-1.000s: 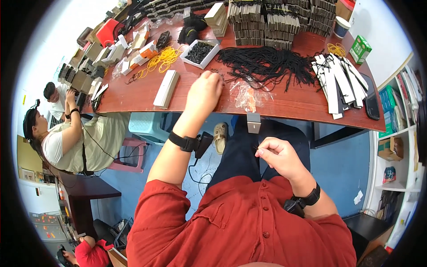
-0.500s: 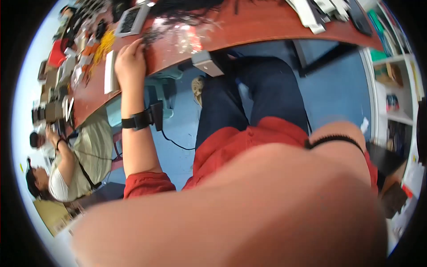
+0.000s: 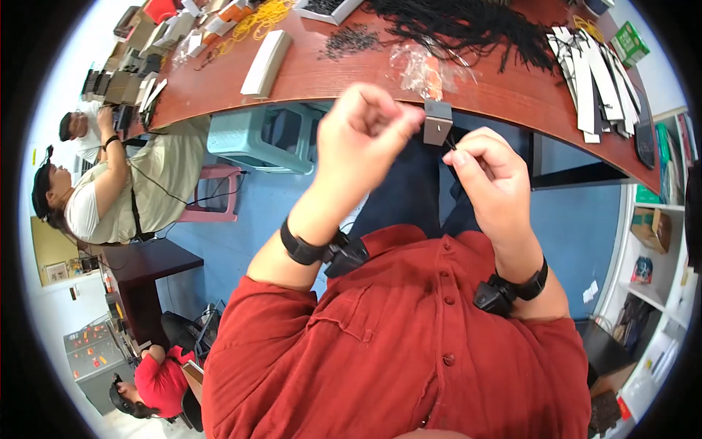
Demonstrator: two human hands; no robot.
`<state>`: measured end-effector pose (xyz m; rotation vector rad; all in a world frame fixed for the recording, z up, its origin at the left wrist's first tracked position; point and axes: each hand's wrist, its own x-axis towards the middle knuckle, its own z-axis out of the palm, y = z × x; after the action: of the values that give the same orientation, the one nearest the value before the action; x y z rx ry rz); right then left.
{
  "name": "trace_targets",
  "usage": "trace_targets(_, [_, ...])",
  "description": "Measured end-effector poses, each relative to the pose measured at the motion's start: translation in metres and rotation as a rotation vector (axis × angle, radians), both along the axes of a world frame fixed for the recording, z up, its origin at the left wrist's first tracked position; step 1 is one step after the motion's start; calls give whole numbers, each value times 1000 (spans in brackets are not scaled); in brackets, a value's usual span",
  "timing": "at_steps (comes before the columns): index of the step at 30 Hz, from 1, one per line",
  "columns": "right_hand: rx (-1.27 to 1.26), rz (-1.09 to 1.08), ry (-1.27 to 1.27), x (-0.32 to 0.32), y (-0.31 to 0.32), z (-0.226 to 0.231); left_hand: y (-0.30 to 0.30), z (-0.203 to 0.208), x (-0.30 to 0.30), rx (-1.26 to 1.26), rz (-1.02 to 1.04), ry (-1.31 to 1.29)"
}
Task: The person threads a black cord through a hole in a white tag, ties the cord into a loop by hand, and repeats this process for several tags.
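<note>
My left hand [image 3: 360, 139] is raised in front of the table edge, its fingertips closed in a pinch; whatever they may hold is too small to make out. To its right, my right hand [image 3: 499, 179] pinches a thin black cord [image 3: 450, 140] between thumb and forefinger. Between the two hands, a small grey box-shaped device [image 3: 439, 123] sits at the table's front edge. Just beyond it lie crumpled clear plastic bags [image 3: 431, 73] with orange-red print. A heap of black cords [image 3: 475, 33] spreads over the table behind them.
Small black pieces [image 3: 351, 40] are scattered near a long white box [image 3: 266, 64]. White strips [image 3: 594, 84] lie at the right, yellow cords [image 3: 265, 17] at the far left. Teal stools [image 3: 248, 139] stand under the table. A co-worker [image 3: 110, 183] sits at the left.
My left hand has left the table beside the white box and come in front of my body. The blurred arm across the foreground is gone; my right hand now shows, pinching the cord.
</note>
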<state>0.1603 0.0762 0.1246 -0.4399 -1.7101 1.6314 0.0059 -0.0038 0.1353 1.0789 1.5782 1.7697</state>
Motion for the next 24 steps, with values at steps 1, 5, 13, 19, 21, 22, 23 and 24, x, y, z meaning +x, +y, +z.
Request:
trace_targets(1, [-54, 9, 29, -5, 1, -2, -1, -9, 7, 2, -25, -29])
trace_targets(5, [-86, -13, 0, -10, 2, -7, 3, -23, 21, 75, -10, -77])
trace_targets(13, [-115, -72, -22, -5, -2, -11, 0, -26, 26, 115, 38, 125])
trace_targets(19, [-248, 10, -37, -2, -2, -7, -1, -28, 24, 110, 31, 338])
trace_targets(21, [-382, 49, -33, -1, -1, -7, 1, -29, 25, 131, 59, 323])
trace_targets(22, [-426, 74, -11, -1, 0, -8, 1, -29, 25, 151, 86, 309])
trace_targets(23, [-470, 98, 11, -1, 0, -9, 1, -29, 24, 150, 84, 309])
trace_targets(24, [-470, 96, 12, -1, 0, -9, 0, -28, 24, 134, 56, 363])
